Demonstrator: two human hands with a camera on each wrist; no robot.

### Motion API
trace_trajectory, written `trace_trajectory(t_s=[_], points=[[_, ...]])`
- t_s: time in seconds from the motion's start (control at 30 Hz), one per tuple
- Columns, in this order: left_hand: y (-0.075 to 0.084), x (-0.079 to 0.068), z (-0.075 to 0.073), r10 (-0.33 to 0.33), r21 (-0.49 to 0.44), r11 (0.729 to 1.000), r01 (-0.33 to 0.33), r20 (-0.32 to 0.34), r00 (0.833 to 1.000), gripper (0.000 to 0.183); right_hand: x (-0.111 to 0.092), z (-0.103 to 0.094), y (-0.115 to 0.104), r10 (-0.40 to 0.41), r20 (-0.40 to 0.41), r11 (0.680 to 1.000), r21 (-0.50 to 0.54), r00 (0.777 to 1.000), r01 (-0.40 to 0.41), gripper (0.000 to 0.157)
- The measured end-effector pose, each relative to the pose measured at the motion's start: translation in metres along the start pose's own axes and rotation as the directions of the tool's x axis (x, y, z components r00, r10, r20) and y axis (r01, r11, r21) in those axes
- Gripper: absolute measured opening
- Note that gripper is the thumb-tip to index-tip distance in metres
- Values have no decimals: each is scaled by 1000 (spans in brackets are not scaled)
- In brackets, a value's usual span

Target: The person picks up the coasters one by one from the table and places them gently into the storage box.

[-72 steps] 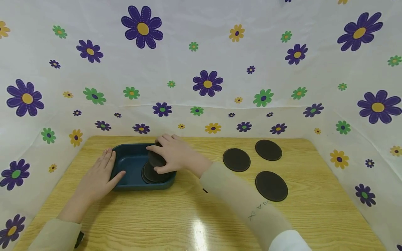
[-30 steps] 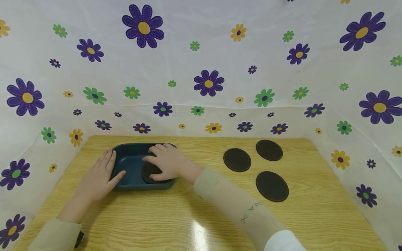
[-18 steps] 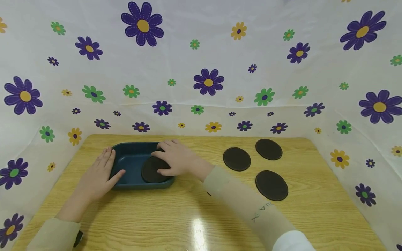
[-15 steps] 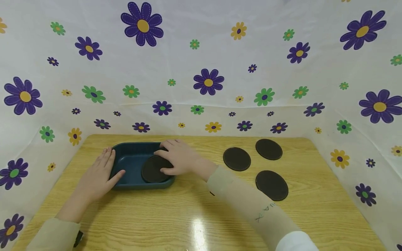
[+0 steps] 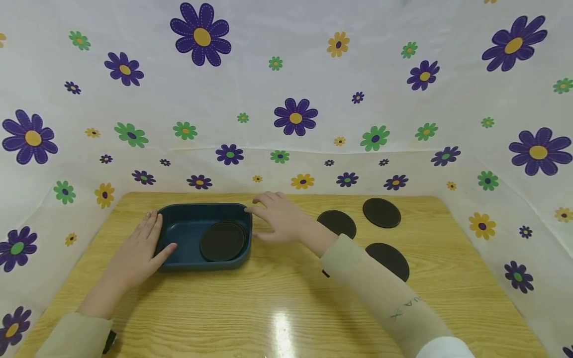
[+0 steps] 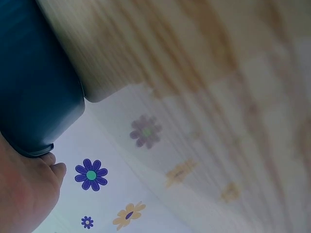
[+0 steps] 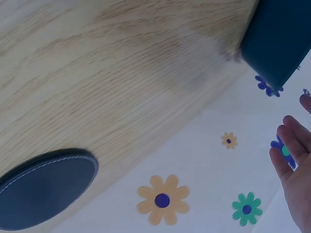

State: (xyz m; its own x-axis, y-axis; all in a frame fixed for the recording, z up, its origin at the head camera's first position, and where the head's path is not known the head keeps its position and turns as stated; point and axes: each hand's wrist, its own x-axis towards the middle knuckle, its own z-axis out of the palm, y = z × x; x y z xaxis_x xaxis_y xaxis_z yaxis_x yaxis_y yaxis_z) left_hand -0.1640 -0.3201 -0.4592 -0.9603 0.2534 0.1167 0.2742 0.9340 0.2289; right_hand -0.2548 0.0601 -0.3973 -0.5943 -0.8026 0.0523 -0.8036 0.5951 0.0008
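A dark blue rectangular tray [image 5: 183, 238] with rounded corners lies on the left part of the table. Inside it, toward the right end, rests a round black coaster [image 5: 222, 241]; a second edge shows beneath it, so it seems stacked. My left hand [image 5: 136, 253] rests with straight fingers against the tray's left rim, thumb over the inside. Just right of the tray, my right hand [image 5: 284, 219] hovers with loosely spread fingers and holds nothing. In the right wrist view its fingers [image 7: 294, 141] are near the tray's outer wall [image 7: 277, 39].
Three more black coasters lie on the right: a near-centre one [image 5: 337, 222] partly behind my right wrist, a far one [image 5: 382, 213], and a front one [image 5: 390, 259] partly covered by my forearm. A flowered cloth [image 5: 250, 89] encloses the wooden table [image 5: 215, 313] at back and sides.
My right hand set a coaster down onto the stack in the tray, let go of it, and moved out to the right past the rim. My left hand stayed at the tray.
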Motion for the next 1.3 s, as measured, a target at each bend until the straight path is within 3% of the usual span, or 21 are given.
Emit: trace_trajectory(t_s=[0.57,1.1,1.3], points=[[-2,-1,2,8,-25,1000,-8,-6,1000,91,-49,16,54,128,-12,992,10,992,-128,60],[-2,0,1,0,-21,1000,0,8,1000,91,-89,33,89,236,-43,971,55,971,-234,58],[-3,0,2,11,-14,1000,-12,-15,1000,90,-102,34,97,264,-58,964,44,963,-262,58]])
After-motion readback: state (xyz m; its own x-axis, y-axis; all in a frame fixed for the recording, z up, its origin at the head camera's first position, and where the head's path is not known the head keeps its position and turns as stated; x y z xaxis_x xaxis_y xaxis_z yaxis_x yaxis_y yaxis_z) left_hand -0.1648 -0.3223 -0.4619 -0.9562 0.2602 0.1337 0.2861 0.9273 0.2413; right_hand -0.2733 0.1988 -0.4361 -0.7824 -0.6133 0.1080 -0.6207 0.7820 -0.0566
